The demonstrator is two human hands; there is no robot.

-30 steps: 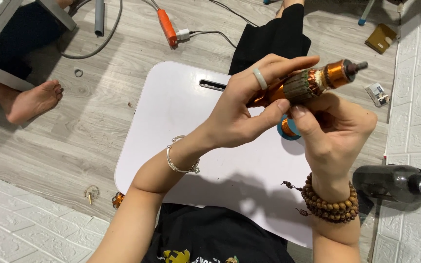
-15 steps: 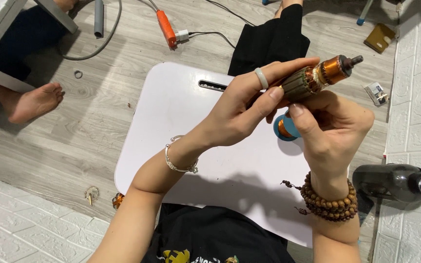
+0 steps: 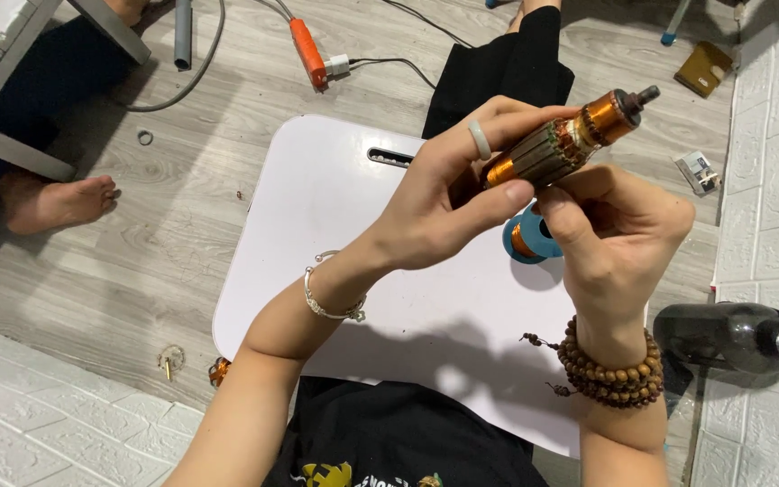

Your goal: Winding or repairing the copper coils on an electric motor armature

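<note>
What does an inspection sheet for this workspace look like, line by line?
Surface: white lap table, mostly bare.
Job's things: motor armature with copper windings, held over the table; blue wire spool under the hands.
Clutter: dark bottle, small box, metal ring on the floor.
Grippers: left hand and right hand both grip the armature.
Cables: orange-handled tool with cord.
Surroundings: wood floor, another person's bare foot.

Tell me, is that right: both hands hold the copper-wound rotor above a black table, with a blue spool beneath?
Not quite. The head view shows the table is white, not black. Both hands, left and right, hold the rotor above it, blue spool beneath.
</note>
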